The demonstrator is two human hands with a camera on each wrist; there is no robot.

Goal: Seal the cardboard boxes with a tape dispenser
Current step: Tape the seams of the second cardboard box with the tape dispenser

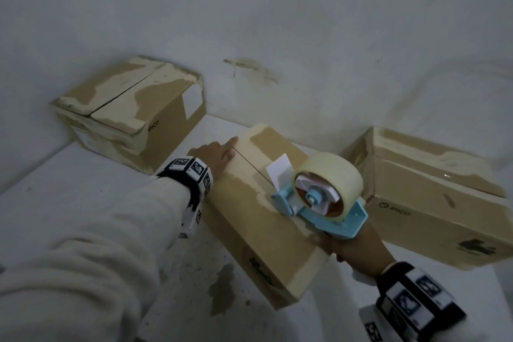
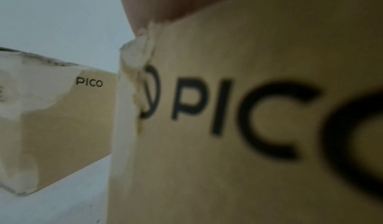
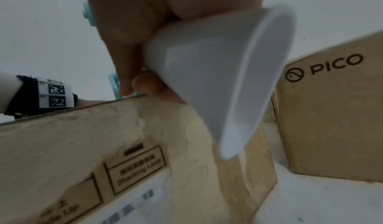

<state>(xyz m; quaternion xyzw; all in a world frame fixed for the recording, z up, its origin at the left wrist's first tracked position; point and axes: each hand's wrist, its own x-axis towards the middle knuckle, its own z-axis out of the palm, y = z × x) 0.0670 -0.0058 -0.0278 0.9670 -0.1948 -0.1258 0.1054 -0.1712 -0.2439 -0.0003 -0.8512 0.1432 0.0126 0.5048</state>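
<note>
A long cardboard box [image 1: 249, 211] lies in the middle of the white table, its top seam running away from me. My left hand [image 1: 216, 154] lies flat on the box's far left top, fingers straight. The blue tape dispenser [image 1: 319, 197] with a pale tape roll sits over the seam near the box's right edge. My right hand [image 1: 349, 250] grips its white handle [image 3: 217, 73]. The left wrist view shows the box's side [image 2: 228, 129] with PICO lettering close up. In the right wrist view the box's near end [image 3: 103, 153] fills the lower left.
A second PICO box [image 1: 133, 111] with torn paper patches stands at the back left by the wall. A third, larger box [image 1: 433, 197] stands at the right, close to the dispenser. The white table [image 1: 97, 194] shows stains in front. Walls close off the back.
</note>
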